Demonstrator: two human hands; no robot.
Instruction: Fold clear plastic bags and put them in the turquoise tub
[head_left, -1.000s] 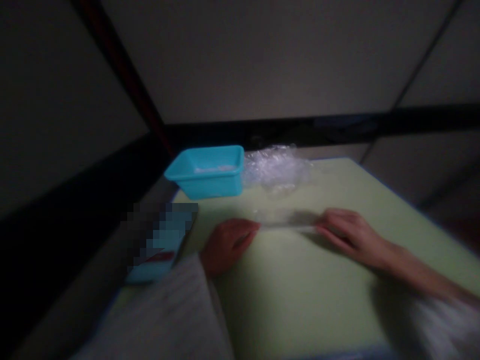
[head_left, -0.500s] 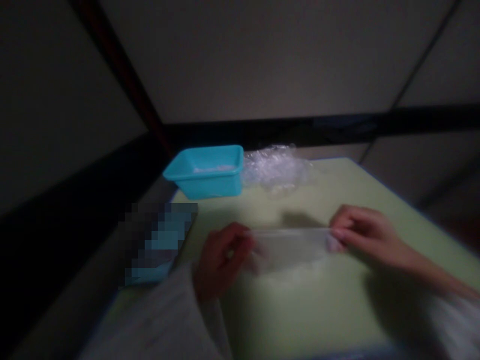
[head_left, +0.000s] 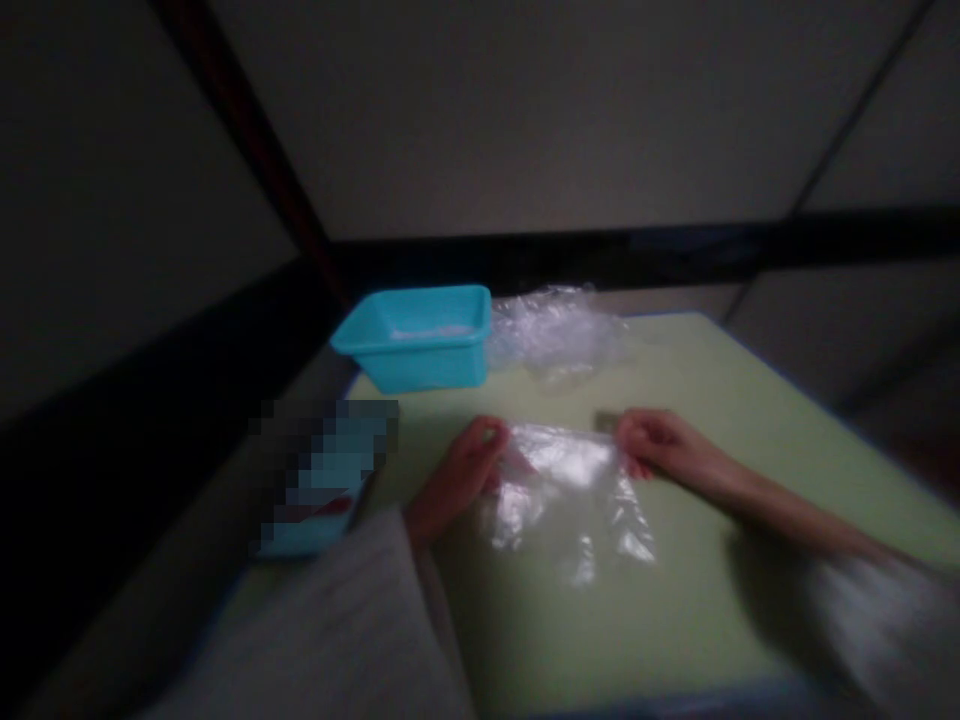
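A clear plastic bag point(head_left: 574, 460) is stretched between my two hands above the table. My left hand point(head_left: 480, 450) pinches its upper left corner, fingers closed. At the upper right corner, my right hand point(head_left: 651, 440) is closed on the same bag. The lower part of the bag hangs down, wrinkled and shiny, toward the near side of the table. Beyond my hands lies a heap of crumpled clear plastic bags point(head_left: 559, 330). Left of that heap stands a turquoise plastic basket point(head_left: 427, 368) with something pale inside that I cannot make out.
The pale yellow-green table point(head_left: 712, 400) has a blue edge. At its left side lies a flat, pixelated object point(head_left: 322, 490), bluish and dark. A pale wall point(head_left: 562, 120) with a dark band stands behind the table.
My hands have moved a little farther away over the table and closer together. The bag, held taut before, now hangs looser and catches more light.
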